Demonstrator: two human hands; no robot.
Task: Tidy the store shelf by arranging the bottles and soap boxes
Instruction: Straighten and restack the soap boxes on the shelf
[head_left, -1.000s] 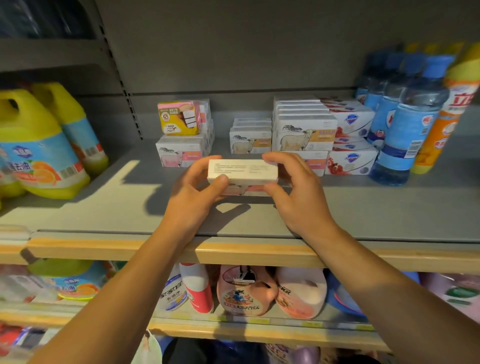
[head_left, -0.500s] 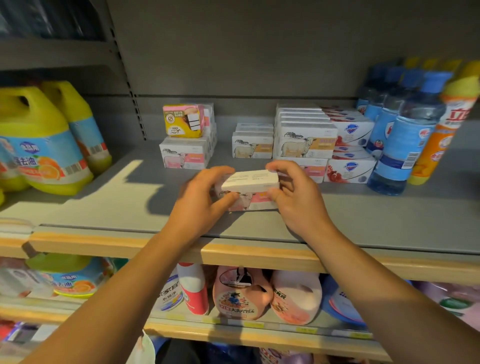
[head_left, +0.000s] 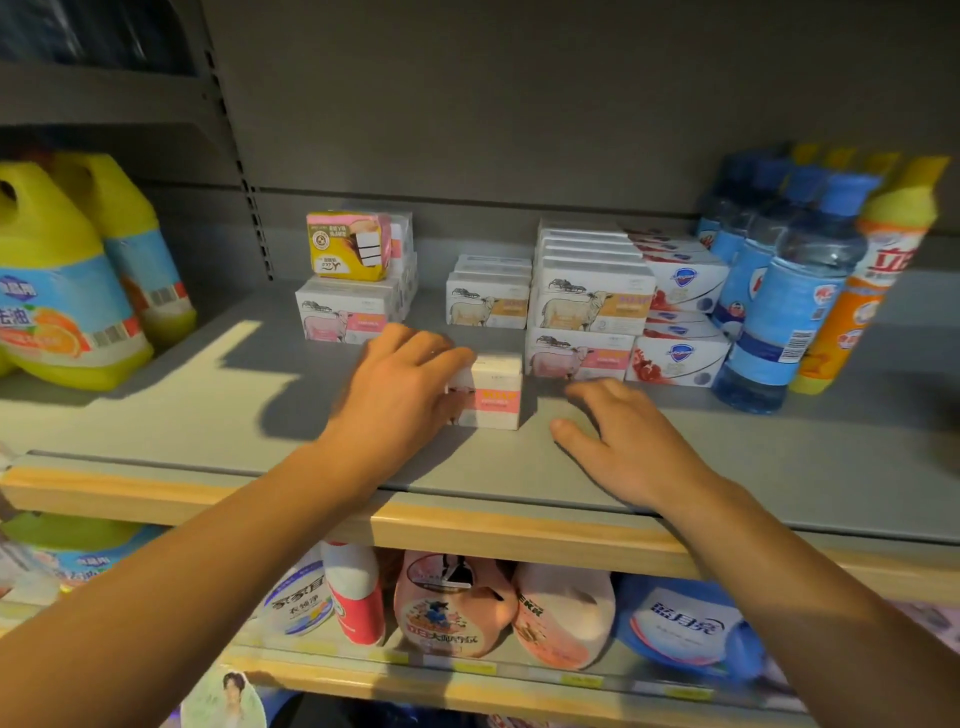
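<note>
Left hand (head_left: 400, 395) grips soap box (head_left: 493, 392); right hand (head_left: 631, 441) apart.

A soap box (head_left: 491, 391) stands on the shelf (head_left: 208, 415) near its front edge, with the left hand (head_left: 402, 387) touching its left side and the right hand (head_left: 631, 439) apart to its right. Behind it sit box stacks (head_left: 587, 301). Jugs (head_left: 67, 280) stand far left, bottles (head_left: 789, 291) far right.

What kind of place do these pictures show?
Most likely a shop aisle for household goods. Many identical soap boxes stand stacked in rows on a metal shelf, bottles with barcodes stand beside them, and yellow price tags line the lower shelf edge.
</note>
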